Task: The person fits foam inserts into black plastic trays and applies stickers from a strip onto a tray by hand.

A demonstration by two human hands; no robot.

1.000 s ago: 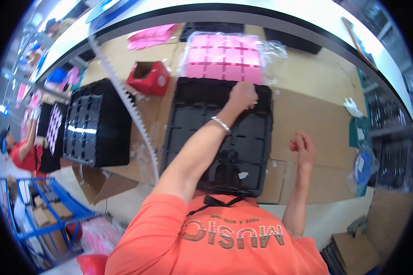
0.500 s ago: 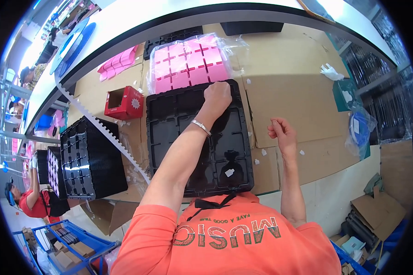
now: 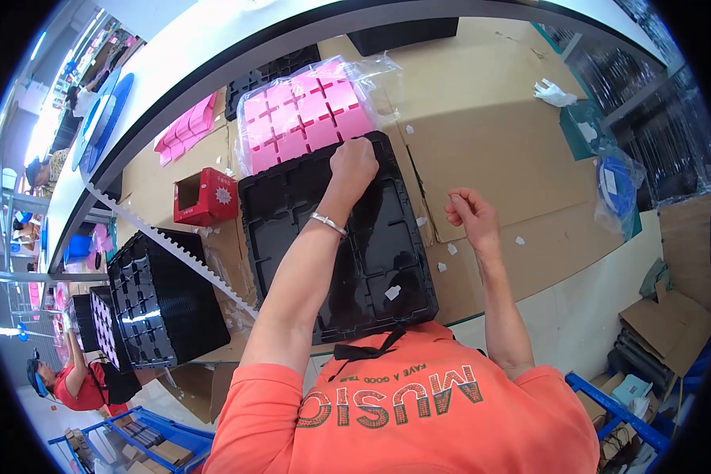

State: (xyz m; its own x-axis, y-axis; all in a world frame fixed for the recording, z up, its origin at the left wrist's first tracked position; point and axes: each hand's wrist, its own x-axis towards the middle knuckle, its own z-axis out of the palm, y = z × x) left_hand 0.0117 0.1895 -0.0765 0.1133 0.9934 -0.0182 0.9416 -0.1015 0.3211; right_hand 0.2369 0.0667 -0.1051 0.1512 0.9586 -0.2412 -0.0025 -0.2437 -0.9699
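A black plastic tray (image 3: 288, 245) with shallow compartments lies in front of me. My left hand (image 3: 354, 167), with a metal bracelet at its wrist, is closed and rests at the tray's far part, near the far edge. Its fingertips are hidden, so whatever they hold cannot be seen. To the right of the tray, my right hand (image 3: 474, 221) hovers over the cardboard with thumb and fingers pinched together; I cannot make out anything between them. A small white scrap (image 3: 393, 293) lies in the tray's near right compartment. Beyond the tray sit pink pieces (image 3: 304, 114) in clear plastic film.
Left of the tray are a red box (image 3: 205, 196), a stack of black trays (image 3: 174, 304) and a white notched strip (image 3: 174, 245). Cardboard (image 3: 490, 150) covers the table, with white scraps on it. A white glove (image 3: 554, 93) lies far right. A co-worker (image 3: 83, 379) stands at left.
The whole view has turned and shifted slightly. My left hand stays closed at the tray's far part, and my right hand stays pinched to the right of the tray.
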